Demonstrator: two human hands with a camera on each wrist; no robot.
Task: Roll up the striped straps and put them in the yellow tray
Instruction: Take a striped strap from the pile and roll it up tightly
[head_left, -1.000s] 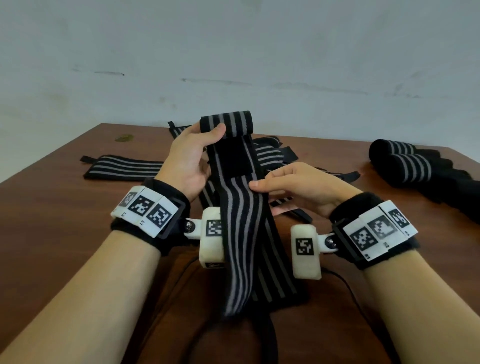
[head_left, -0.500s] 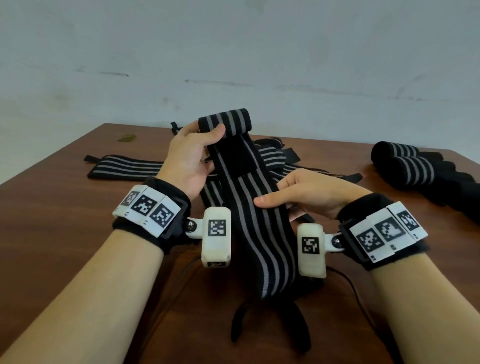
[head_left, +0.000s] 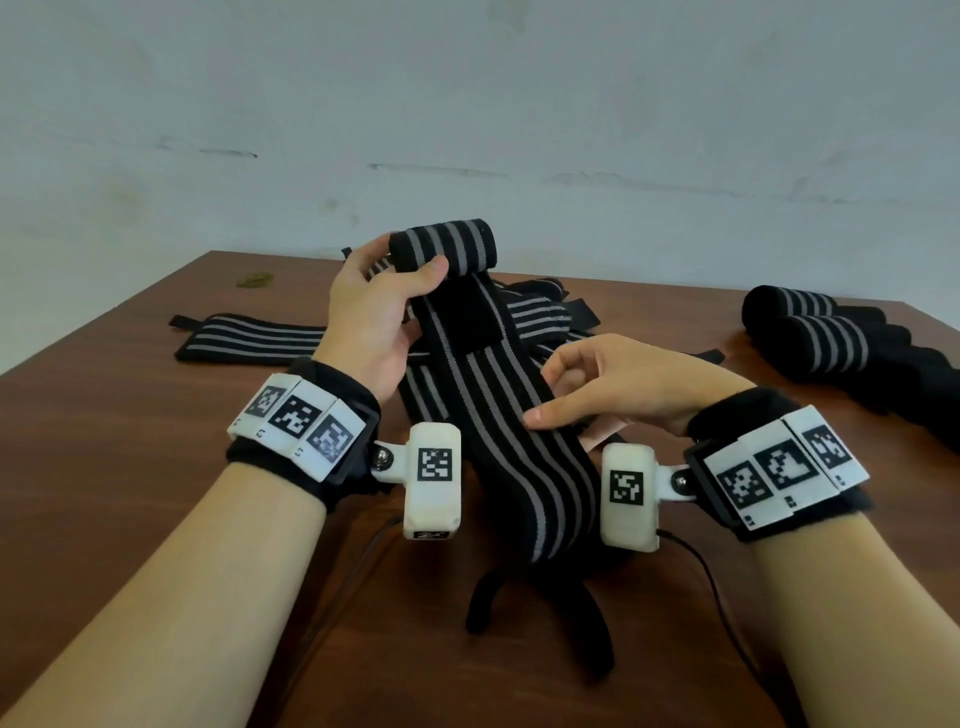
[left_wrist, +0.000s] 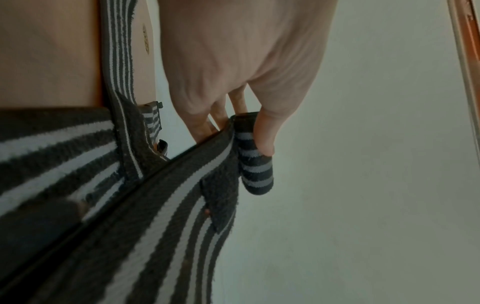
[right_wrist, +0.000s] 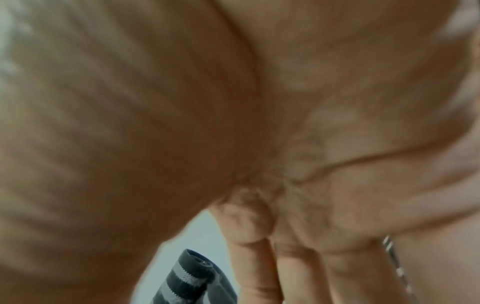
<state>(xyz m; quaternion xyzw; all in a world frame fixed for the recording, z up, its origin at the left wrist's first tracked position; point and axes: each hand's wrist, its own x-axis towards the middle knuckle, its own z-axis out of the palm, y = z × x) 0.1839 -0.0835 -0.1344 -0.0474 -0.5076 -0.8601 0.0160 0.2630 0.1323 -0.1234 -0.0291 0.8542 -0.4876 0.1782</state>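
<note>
Striped strap (head_left: 483, 374) rolled at top, left hand (head_left: 371, 312) pinching the roll. Right hand (head_left: 618, 384) thumb rests on strap, fingers loosely curled, above desk (head_left: 130, 441).

Soft, even light fills the head view, with no glare and only faint shadows on the table (head_left: 130, 415) under the forearms. Its wide lens bends the table edges and the wall (head_left: 467, 104) line. The left wrist view is dimmer and greenish; the strap (left_wrist: 155, 236) nearest the lens is smeared and out of focus. The right wrist view is the blurriest: the right hand (right_wrist: 233, 102) fills it, soft and noisy.
</note>
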